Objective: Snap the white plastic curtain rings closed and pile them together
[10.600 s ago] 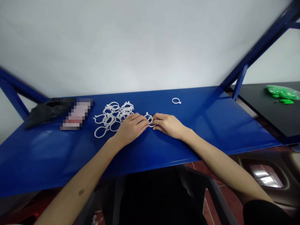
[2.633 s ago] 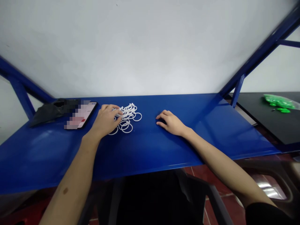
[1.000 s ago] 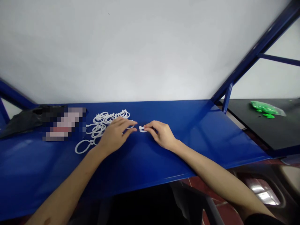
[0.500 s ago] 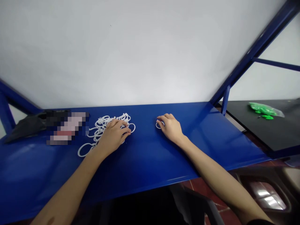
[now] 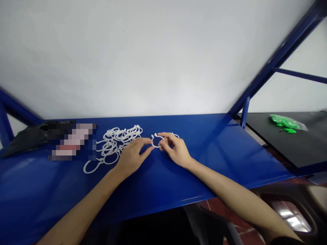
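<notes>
Between my hands, a white shower curtain ring [image 5: 156, 147] is held just above the blue table, its knobbed ends facing away from me. My left hand [image 5: 131, 154] pinches the ring's left side with thumb and forefinger. On the right side, the fingers of my right hand [image 5: 176, 148] are closed on the same ring. Part of another white ring [image 5: 175, 135] shows on the table behind my right hand, which hides the rest of it. A tangled pile of similar white rings [image 5: 122, 135] lies left of and behind my left hand.
The blue table [image 5: 209, 143] runs back to a white wall [image 5: 153, 68]. At its left lie a black bag [image 5: 28, 137] and a pixelated object [image 5: 74, 139]. Blue frame bars [image 5: 255, 85] slope up on the right. Beyond them, a black table [image 5: 276, 143] carries a green-filled plastic bag [image 5: 287, 122].
My left hand has moved right from the pile with a ring in it. My right hand has left the ring on the table and come left to meet it.
</notes>
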Action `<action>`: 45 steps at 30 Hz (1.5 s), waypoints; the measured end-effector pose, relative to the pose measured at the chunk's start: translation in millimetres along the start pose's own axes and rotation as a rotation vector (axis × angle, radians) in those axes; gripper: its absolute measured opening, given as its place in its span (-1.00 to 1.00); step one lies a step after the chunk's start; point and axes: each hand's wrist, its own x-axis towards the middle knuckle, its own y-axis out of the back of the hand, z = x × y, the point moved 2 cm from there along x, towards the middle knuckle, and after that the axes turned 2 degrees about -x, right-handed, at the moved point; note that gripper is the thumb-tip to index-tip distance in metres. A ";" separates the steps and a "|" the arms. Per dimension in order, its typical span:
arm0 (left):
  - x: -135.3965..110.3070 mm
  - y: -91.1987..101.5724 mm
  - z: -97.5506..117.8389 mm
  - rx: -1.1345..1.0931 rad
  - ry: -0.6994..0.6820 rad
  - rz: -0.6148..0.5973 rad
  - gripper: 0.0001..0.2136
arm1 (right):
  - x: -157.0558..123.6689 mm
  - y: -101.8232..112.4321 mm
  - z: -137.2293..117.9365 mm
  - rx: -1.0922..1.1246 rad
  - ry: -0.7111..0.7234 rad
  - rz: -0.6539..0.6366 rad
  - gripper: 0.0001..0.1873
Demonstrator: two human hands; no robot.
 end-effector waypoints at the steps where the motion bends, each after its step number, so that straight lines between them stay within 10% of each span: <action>1: 0.6 -0.4 -0.8 -0.073 0.129 0.035 -0.80 | 0.1 0.4 -0.2 0.007 0.013 -0.003 -0.72; 5: 3.1 -4.6 -0.2 -0.279 0.337 -0.015 -0.76 | -1.6 -0.6 0.3 0.041 0.033 -0.027 -0.74; 22: 2.3 -5.8 -2.4 -0.091 0.091 -0.120 -0.81 | -4.4 1.9 -1.9 -0.272 0.298 -0.157 -0.79; 29: 10.9 32.8 -40.9 0.286 0.056 0.024 -0.74 | 10.1 26.6 13.5 -0.491 0.172 -0.010 -0.81; 37: 1.6 31.8 -66.4 0.508 0.153 -0.143 -0.75 | 18.2 51.8 27.6 -0.777 -0.115 0.112 -0.79; 45: 8.5 33.1 -47.2 0.431 0.178 -0.004 -0.83 | 13.2 40.4 19.8 -0.753 0.048 0.098 -0.75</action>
